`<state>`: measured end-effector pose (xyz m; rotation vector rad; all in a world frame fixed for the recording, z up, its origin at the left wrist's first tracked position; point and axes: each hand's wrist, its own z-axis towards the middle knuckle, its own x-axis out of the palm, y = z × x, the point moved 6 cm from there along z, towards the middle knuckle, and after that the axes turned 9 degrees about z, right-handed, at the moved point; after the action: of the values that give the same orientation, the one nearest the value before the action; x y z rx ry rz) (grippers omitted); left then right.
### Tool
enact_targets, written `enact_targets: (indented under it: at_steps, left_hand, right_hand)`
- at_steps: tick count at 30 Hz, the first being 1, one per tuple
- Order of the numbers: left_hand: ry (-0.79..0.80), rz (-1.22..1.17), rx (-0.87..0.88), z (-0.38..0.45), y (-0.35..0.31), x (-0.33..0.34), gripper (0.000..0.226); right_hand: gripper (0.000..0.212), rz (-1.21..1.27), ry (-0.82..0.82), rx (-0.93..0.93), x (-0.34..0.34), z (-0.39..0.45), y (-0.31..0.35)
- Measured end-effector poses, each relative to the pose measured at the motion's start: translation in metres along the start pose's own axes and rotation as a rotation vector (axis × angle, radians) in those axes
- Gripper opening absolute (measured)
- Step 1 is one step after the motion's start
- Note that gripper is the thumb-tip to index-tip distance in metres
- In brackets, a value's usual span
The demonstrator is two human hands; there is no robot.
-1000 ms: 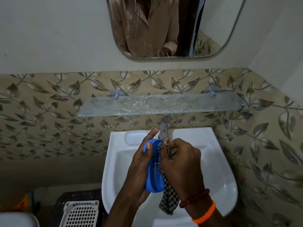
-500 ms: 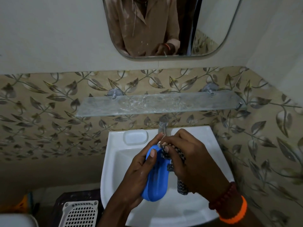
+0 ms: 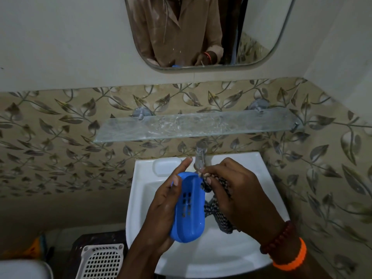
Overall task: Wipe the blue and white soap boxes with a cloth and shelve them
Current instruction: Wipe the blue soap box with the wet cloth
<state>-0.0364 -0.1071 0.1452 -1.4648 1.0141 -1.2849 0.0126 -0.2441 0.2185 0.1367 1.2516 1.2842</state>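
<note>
My left hand (image 3: 161,210) holds a blue soap box (image 3: 190,206) on edge over the white sink (image 3: 201,258), its slotted inside turned toward me. My right hand (image 3: 239,196) grips a black-and-white checked cloth (image 3: 217,210) and presses it against the box's upper right rim; the cloth's tail hangs below that hand. A glass shelf (image 3: 193,125) is fixed to the tiled wall above the tap and carries nothing. No white soap box is in sight.
A chrome tap (image 3: 200,156) stands just behind my fingers. A mirror (image 3: 201,31) hangs above the shelf. A white perforated basket (image 3: 100,260) sits on a dark stool at lower left, beside the sink. The side wall is close on the right.
The blue box has turned so that its slotted inside faces me. My right hand with the cloth has shifted from the box's face to its upper right rim.
</note>
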Motion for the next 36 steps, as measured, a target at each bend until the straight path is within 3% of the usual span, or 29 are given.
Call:
enact_targets:
  at_steps: [4,6,9,15,17,24,31,36]
  left_hand:
    - [-0.081,-0.347,-0.036,0.011,0.0,-0.011,0.074]
    - [-0.115,-0.372,-0.041,0.016,0.0,-0.016,0.071]
    - [-0.111,-0.374,-0.065,0.019,0.005,-0.012,0.082]
    - [-0.019,-0.35,-0.094,0.018,0.008,0.004,0.075]
    - [-0.019,-0.321,-0.098,0.016,0.006,0.005,0.075]
    - [-0.078,-0.315,-0.051,0.021,-0.002,-0.005,0.077]
    - [-0.087,-0.281,-0.02,0.017,0.003,-0.001,0.08]
    - [-0.137,-0.318,-0.018,0.018,0.001,-0.003,0.093]
  right_hand:
    - [0.013,0.061,0.074,0.046,0.023,-0.018,0.004]
    - [0.018,0.094,0.17,0.072,0.036,-0.031,0.008]
    - [0.016,0.143,0.242,0.056,0.039,-0.038,0.016]
    - [0.01,0.048,0.043,0.076,0.027,-0.013,0.012]
    - [0.008,0.05,0.043,0.066,0.028,-0.01,0.013]
    - [0.013,0.187,0.334,-0.047,0.041,-0.027,0.026]
    - [0.023,-0.171,0.559,-0.048,0.035,-0.022,0.008]
    - [0.012,-0.207,0.373,0.007,0.019,-0.005,-0.002]
